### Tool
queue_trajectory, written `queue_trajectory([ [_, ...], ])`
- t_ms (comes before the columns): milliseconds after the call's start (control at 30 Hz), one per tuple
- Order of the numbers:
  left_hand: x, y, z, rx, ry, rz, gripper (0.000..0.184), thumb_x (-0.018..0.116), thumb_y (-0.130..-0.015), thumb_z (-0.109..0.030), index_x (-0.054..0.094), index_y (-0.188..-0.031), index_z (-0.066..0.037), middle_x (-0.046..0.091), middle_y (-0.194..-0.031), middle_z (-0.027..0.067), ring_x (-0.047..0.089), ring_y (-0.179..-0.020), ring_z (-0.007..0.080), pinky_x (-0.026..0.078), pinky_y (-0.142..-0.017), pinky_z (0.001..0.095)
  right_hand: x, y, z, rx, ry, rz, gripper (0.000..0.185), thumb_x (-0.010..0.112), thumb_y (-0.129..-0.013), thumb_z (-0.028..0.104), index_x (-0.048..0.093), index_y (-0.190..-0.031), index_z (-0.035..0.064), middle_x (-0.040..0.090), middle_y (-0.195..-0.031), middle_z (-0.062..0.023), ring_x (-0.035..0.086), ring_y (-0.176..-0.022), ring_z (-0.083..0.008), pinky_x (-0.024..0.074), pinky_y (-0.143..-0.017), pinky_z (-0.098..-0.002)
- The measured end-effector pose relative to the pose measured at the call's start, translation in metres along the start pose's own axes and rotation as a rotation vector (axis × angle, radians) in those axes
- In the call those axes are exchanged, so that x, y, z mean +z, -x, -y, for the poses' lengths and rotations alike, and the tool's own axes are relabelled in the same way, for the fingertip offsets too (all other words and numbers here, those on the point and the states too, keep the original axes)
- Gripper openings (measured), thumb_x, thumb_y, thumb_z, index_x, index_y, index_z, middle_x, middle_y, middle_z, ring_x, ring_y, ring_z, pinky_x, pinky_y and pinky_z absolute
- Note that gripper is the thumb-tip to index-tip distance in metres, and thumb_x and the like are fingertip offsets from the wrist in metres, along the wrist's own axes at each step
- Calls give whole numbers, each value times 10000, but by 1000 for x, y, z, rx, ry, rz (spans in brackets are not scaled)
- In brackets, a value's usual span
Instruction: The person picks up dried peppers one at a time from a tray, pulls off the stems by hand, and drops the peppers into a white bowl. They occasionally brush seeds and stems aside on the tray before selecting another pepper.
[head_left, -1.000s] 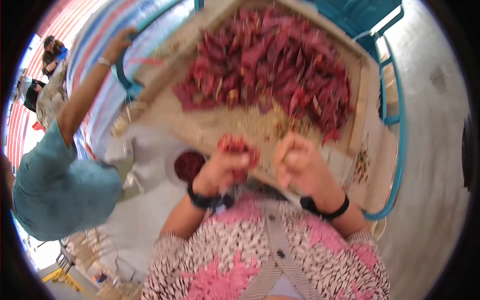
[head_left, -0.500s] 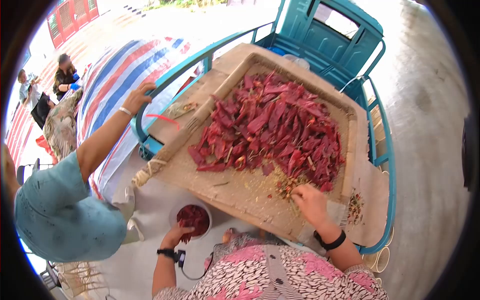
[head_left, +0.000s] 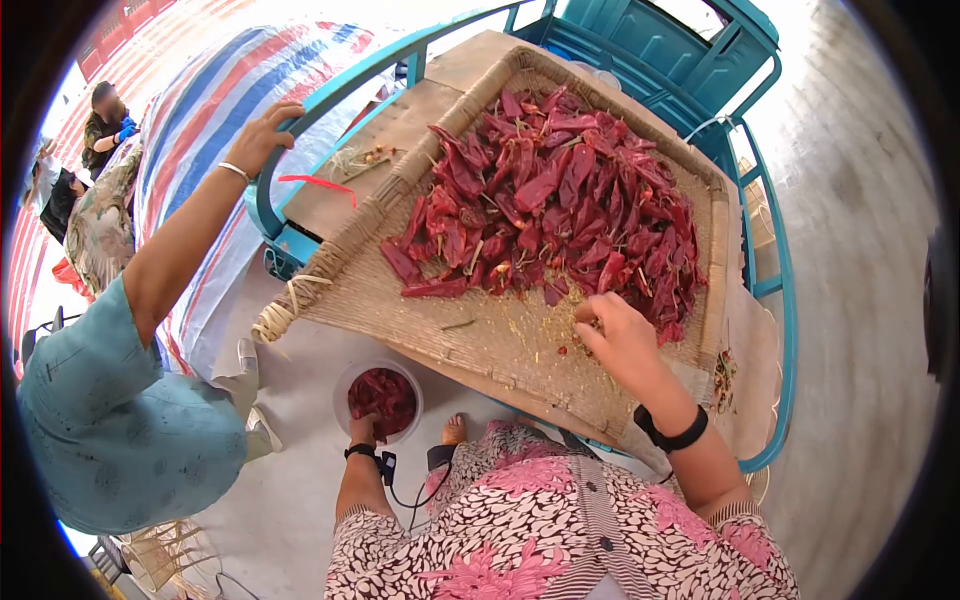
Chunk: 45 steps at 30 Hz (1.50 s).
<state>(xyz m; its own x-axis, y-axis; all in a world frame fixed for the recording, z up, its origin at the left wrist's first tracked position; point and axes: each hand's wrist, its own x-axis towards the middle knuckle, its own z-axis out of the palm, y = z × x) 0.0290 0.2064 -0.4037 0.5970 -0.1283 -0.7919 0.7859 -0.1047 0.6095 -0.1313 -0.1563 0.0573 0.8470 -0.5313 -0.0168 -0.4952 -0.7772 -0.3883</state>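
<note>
Dried red peppers [head_left: 560,190] are heaped on a woven tray [head_left: 400,325], with yellow seeds scattered along its near side. My right hand [head_left: 618,335] is over the tray at the heap's lower edge, its fingers curled together above the seeds; what they hold, if anything, is hidden. Low at the left, my left hand [head_left: 365,430] reaches to the rim of a white bucket [head_left: 418,412] that holds more red peppers [head_left: 383,398]. The fingers of that hand are mostly hidden against the peppers.
The tray rests on the bed of a teal vehicle with metal rails [head_left: 790,330]. On the left a co-worker in a teal shirt [head_left: 130,430] grips the rail. Farther back, people [head_left: 103,125] are beside a striped tarp [head_left: 215,130]. A red strip [head_left: 320,184] lies beside the tray.
One second ago both hands were together above the tray's near edge, peppers in the left. The left has gone down to the bucket; the right has moved to the seeds beside the heap.
</note>
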Motion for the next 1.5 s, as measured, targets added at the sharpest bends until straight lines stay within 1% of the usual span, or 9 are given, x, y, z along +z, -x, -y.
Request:
queue_trajectory([
  [200,36,19,-19,237,-82,-262,502,713,-728,-84,584,-1201,26,676,-971,138,658,-789,223,542,-697,330,37,-27,15,-206,-102,-137,315,647,-833,127,612,-1145,142,580,-1056,-110,632,-875,-304,515,-752,-399],
  [433,72,139,-106,96,-592,811,287,627,-850,-144,655,-1094,5,685,-943,74,632,-840,135,510,-765,278,71,-68,14,-350,-24,-169,223,655,-846,135,659,-1063,183,589,-962,-78,643,-797,-285,528,-676,-391],
  [500,92,208,-146,357,-808,1093,256,589,-902,-86,625,-1132,20,680,-999,73,637,-886,152,506,-793,270,72,-68,12,-398,-99,-228,166,656,-852,137,676,-1012,173,591,-913,-79,644,-763,-282,527,-653,-379],
  [600,110,297,-198,349,-578,1199,358,649,-869,-66,581,-1209,23,662,-1071,77,626,-959,162,490,-842,271,50,-60,16,-398,-327,-280,121,670,-845,105,698,-961,123,600,-873,-77,640,-751,-242,515,-658,-348],
  [767,172,365,-246,1453,-563,500,515,699,-814,-46,520,-1294,-2,630,-1137,94,578,-1116,260,439,-965,354,-3,-18,24,-364,-541,-105,153,663,-835,29,695,-983,48,605,-881,-83,613,-793,-191,483,-704,-298],
  [833,203,356,-251,1582,-637,364,501,700,-808,-47,532,-1279,-8,626,-1125,111,559,-1140,287,422,-972,370,-7,-6,16,-345,-638,37,151,644,-843,12,691,-985,36,585,-878,-77,596,-817,-196,475,-727,-297],
  [1067,230,335,-242,1218,-735,885,324,699,-811,-47,617,-1124,-33,632,-971,141,614,-870,283,476,-771,351,-23,14,-6,-325,-723,81,163,647,-831,-17,676,-989,13,612,-889,-73,615,-805,-170,482,-703,-273],
  [1367,248,334,-218,1468,-823,497,75,655,-834,-14,598,-879,4,615,-799,122,570,-664,210,437,-601,310,6,27,-8,-534,-288,-345,121,667,-757,-8,613,-860,23,633,-917,-80,625,-861,-253,519,-698,-316],
  [1500,259,347,-211,1029,-632,592,64,595,-916,-62,591,-891,-3,620,-751,54,548,-610,125,432,-585,267,11,27,-4,-615,-63,-514,122,650,-717,10,583,-816,35,636,-930,-71,615,-888,-261,525,-707,-332],
])
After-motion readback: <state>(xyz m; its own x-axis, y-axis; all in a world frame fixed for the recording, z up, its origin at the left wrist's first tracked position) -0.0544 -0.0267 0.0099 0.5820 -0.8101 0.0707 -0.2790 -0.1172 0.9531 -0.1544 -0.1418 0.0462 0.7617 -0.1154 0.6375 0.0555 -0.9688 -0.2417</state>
